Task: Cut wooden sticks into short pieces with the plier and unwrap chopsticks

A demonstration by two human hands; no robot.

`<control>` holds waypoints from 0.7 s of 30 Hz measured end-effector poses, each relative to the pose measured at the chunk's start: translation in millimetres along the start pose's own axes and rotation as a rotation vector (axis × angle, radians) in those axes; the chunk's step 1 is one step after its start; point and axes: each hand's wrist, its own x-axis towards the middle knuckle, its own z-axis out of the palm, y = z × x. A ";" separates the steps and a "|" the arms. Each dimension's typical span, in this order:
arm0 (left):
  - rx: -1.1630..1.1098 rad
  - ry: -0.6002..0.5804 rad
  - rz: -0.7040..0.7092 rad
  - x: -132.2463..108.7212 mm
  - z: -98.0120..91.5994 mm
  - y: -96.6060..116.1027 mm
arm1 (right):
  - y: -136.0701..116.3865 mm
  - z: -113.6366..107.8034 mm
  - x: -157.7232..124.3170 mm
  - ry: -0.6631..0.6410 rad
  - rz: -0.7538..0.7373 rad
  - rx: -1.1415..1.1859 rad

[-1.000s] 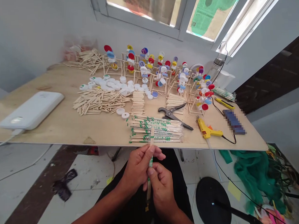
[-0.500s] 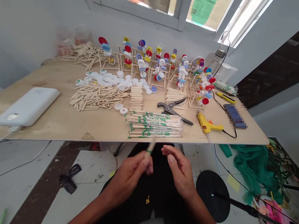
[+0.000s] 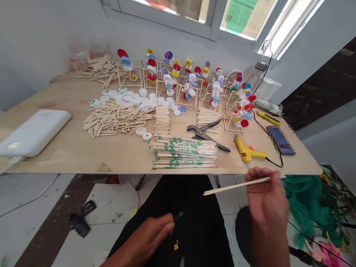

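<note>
In my right hand (image 3: 266, 192) is a pair of bare wooden chopsticks (image 3: 236, 186), gripped near one end and pointing left, just off the table's front edge. My left hand (image 3: 157, 232) is closed low over my dark-clad lap. A blurred, clear scrap with green on it, apparently the plastic wrapper (image 3: 180, 215), sticks out from its fingers. Near the table's front edge lies a stack of wrapped chopsticks (image 3: 184, 151) in clear, green-printed sleeves. Dark-handled cutters (image 3: 206, 134) rest behind and partly beside the stack.
A yellow glue gun (image 3: 249, 150), a phone (image 3: 281, 140) and a utility knife (image 3: 268, 117) lie at the right. Cut sticks (image 3: 115, 118) and white bottle caps (image 3: 129, 96) are piled mid-table. Stick frames with coloured caps (image 3: 190, 85) stand behind. A power bank (image 3: 33, 132) lies left.
The chopsticks have come out of their sleeve and moved right in my right hand, which was empty before. My left hand has dropped lower over my lap.
</note>
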 end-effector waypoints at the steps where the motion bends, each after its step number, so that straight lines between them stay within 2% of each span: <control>1: 0.029 0.072 0.000 -1.9 -6.8 -3.7 | -6.6 -4.7 6.4 0.025 -0.034 0.016; 3: 0.086 0.254 0.029 -2.0 -25.4 -4.9 | -10.8 -8.2 11.1 0.027 -0.039 0.028; 6: 0.246 0.589 0.145 11.3 -61.0 12.1 | 4.0 1.7 2.3 -0.051 0.122 0.000; 7: 0.318 0.666 0.185 20.1 -73.1 21.9 | 11.8 7.1 -2.4 -0.077 0.184 -0.008; 9: 0.492 0.739 0.262 43.9 -94.7 44.2 | 26.2 17.1 -10.9 -0.100 0.262 -0.008; 11: 0.718 0.705 0.306 73.7 -111.1 66.0 | 35.8 23.4 -16.5 -0.107 0.307 -0.001; 14: 1.077 0.510 0.212 118.5 -124.0 90.0 | 41.8 25.1 -20.6 -0.116 0.354 0.010; 17: 1.169 0.360 0.217 149.4 -126.4 100.7 | 45.6 23.3 -22.2 -0.132 0.395 0.014; 21: 1.213 0.267 0.218 165.6 -125.0 100.7 | 52.3 22.9 -22.3 -0.161 0.440 0.025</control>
